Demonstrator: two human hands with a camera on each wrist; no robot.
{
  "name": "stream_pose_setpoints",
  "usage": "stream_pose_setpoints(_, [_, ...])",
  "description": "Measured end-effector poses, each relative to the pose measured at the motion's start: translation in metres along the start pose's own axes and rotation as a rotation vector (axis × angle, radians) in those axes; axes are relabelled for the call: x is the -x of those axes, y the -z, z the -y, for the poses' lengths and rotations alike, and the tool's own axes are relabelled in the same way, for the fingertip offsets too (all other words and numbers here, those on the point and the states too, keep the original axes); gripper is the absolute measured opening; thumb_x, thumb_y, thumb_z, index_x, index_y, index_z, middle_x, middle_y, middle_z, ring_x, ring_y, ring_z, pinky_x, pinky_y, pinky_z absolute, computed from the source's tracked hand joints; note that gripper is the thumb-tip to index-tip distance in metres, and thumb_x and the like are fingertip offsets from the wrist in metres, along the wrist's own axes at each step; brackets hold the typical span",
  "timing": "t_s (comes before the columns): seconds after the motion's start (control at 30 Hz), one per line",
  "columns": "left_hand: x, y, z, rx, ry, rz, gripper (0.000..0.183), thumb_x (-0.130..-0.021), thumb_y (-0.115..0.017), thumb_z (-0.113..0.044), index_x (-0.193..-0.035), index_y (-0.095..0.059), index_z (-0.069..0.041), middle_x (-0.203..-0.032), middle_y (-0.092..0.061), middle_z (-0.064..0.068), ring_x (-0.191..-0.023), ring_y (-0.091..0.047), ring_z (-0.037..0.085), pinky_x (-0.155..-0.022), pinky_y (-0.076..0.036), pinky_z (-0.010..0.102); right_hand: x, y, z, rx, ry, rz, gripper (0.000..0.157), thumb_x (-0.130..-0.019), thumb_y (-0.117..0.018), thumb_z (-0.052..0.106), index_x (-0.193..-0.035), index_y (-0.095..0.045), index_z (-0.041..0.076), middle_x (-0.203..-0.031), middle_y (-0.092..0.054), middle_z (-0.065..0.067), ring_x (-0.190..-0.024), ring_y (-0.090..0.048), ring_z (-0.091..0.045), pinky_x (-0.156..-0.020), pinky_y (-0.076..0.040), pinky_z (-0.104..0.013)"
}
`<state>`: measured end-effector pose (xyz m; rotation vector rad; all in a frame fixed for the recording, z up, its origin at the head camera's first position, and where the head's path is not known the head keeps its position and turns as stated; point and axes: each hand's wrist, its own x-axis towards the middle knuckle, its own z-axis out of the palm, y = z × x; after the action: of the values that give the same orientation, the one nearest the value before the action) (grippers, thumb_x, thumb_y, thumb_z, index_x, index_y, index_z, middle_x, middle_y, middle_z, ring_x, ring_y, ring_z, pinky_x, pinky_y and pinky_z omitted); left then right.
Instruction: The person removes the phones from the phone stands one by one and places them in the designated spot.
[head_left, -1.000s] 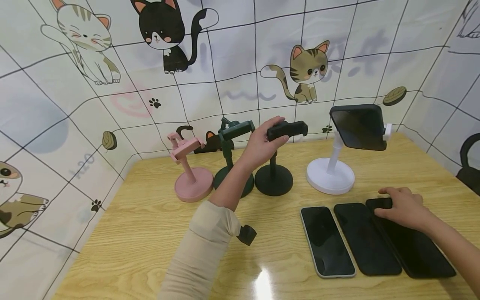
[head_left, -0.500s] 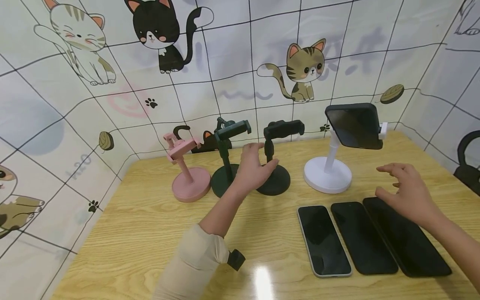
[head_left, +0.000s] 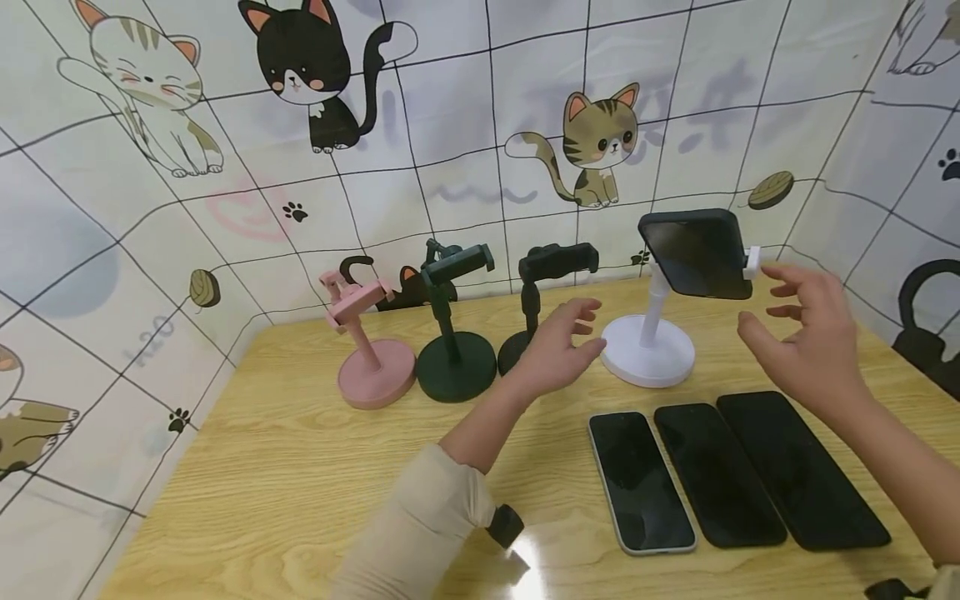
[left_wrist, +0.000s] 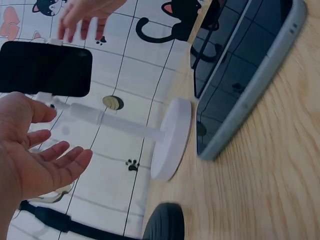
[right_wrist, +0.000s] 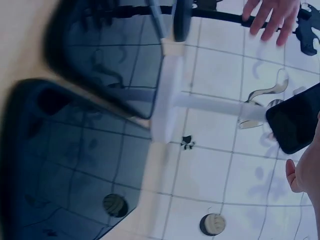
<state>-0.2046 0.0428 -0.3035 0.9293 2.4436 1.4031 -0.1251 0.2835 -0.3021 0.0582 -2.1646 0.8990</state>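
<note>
A white phone stand (head_left: 648,354) holds a dark phone (head_left: 693,254) tilted in its clamp. My right hand (head_left: 813,337) is raised just right of that phone, its fingers relaxed and spread around nothing. Between the black stand (head_left: 558,262) and the white one, my left hand (head_left: 558,350) hovers with loose fingers, hiding part of the black base. In the left wrist view both hands flank the mounted phone (left_wrist: 45,67). Three phones lie side by side below: a silver-edged one (head_left: 641,483), a black one (head_left: 718,475) and a larger black one (head_left: 802,471).
Left of the black stand are a green phone stand (head_left: 456,367) and a pink phone stand (head_left: 375,375), their clamps holding nothing. A cat-print cloth (head_left: 450,108) covers the wall behind the wooden table (head_left: 300,492).
My left hand let go of the black stand's clamp, dropped, then moved right toward the white stand. My right hand lifted off the larger black phone and rose beside the mounted phone.
</note>
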Motion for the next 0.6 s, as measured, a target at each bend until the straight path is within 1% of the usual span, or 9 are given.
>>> stream_pose_setpoints(0.07, [-0.011, -0.007, -0.006, 0.058, 0.022, 0.03, 0.046, -0.093, -0.046, -0.013, -0.137, -0.033, -0.013, -0.129, -0.045, 0.007, -0.114, -0.05, 0.019, -0.082, -0.045, 0.025, -0.006, -0.003, 0.007, -0.018, 0.031, -0.017, 0.052, -0.072, -0.06, -0.006, -0.121, -0.047, -0.004, -0.107, -0.03, 0.025, -0.093, -0.034, 0.01, -0.073, -0.03, -0.001])
stream_pose_setpoints(0.13, [-0.022, -0.013, -0.013, 0.11, 0.046, 0.039, 0.048, -0.095, -0.042, -0.013, -0.14, -0.028, -0.017, -0.133, -0.043, 0.005, -0.116, -0.048, 0.017, -0.084, -0.044, 0.025, -0.01, -0.006, 0.013, -0.027, 0.057, -0.026, 0.055, -0.071, -0.061, -0.007, -0.123, -0.045, -0.003, -0.11, -0.029, 0.024, -0.094, -0.034, 0.009, -0.074, -0.031, -0.001])
stream_pose_setpoints(0.2, [-0.032, -0.018, -0.021, 0.158, 0.064, 0.033, 0.051, -0.095, -0.04, -0.011, -0.142, -0.023, -0.02, -0.136, -0.041, 0.003, -0.118, -0.047, 0.015, -0.087, -0.043, 0.025, -0.014, -0.007, 0.017, -0.025, 0.082, -0.03, 0.058, -0.071, -0.061, -0.008, -0.125, -0.043, -0.003, -0.113, -0.036, 0.014, -0.096, -0.034, 0.008, -0.075, -0.031, -0.002])
stream_pose_setpoints(0.27, [-0.041, -0.021, -0.028, 0.217, 0.067, 0.02, 0.055, -0.095, -0.04, -0.008, -0.143, -0.018, -0.022, -0.138, -0.038, 0.003, -0.12, -0.045, 0.015, -0.09, -0.042, 0.026, -0.018, -0.009, 0.019, -0.017, 0.1, -0.028, 0.061, -0.071, -0.06, -0.008, -0.128, -0.041, -0.001, -0.117, -0.04, -0.001, -0.097, -0.033, 0.009, -0.076, -0.031, -0.001])
stream_pose_setpoints(0.37, [-0.051, -0.026, -0.034, 0.293, 0.05, 0.009, 0.06, -0.093, -0.04, -0.004, -0.144, -0.014, -0.024, -0.141, -0.033, 0.001, -0.123, -0.042, 0.014, -0.092, -0.04, 0.024, -0.022, -0.01, 0.02, 0.002, 0.135, -0.012, 0.063, -0.072, -0.059, -0.009, -0.131, -0.04, 0.0, -0.119, -0.039, -0.022, -0.097, -0.032, 0.008, -0.076, -0.03, 0.0])
stream_pose_setpoints(0.47, [-0.06, -0.031, -0.039, 0.341, 0.001, 0.006, 0.063, -0.093, -0.041, -0.001, -0.143, -0.014, -0.027, -0.144, -0.027, -0.003, -0.124, -0.04, 0.014, -0.092, -0.039, 0.021, -0.024, -0.012, 0.018, 0.036, 0.188, 0.01, 0.056, -0.074, -0.057, -0.009, -0.128, -0.044, -0.001, -0.116, -0.042, -0.025, -0.098, -0.039, -0.007, -0.077, -0.027, 0.0])
stream_pose_setpoints(0.5, [-0.061, -0.033, -0.04, 0.347, -0.012, 0.007, 0.062, -0.092, -0.041, -0.001, -0.143, -0.015, -0.027, -0.144, -0.026, -0.004, -0.124, -0.04, 0.013, -0.091, -0.04, 0.02, -0.024, -0.012, 0.016, 0.045, 0.205, 0.012, 0.054, -0.074, -0.057, -0.009, -0.126, -0.045, -0.002, -0.114, -0.044, -0.025, -0.097, -0.039, -0.01, -0.078, -0.027, 0.0])
stream_pose_setpoints(0.6, [-0.064, -0.037, -0.042, 0.366, -0.043, 0.003, 0.06, -0.092, -0.041, 0.0, -0.141, -0.02, -0.025, -0.145, -0.023, -0.006, -0.121, -0.043, 0.011, -0.089, -0.041, 0.019, -0.023, -0.014, 0.012, 0.07, 0.245, 0.004, 0.046, -0.076, -0.055, -0.01, -0.122, -0.05, -0.003, -0.109, -0.047, -0.026, -0.092, -0.043, -0.028, -0.079, -0.025, -0.001])
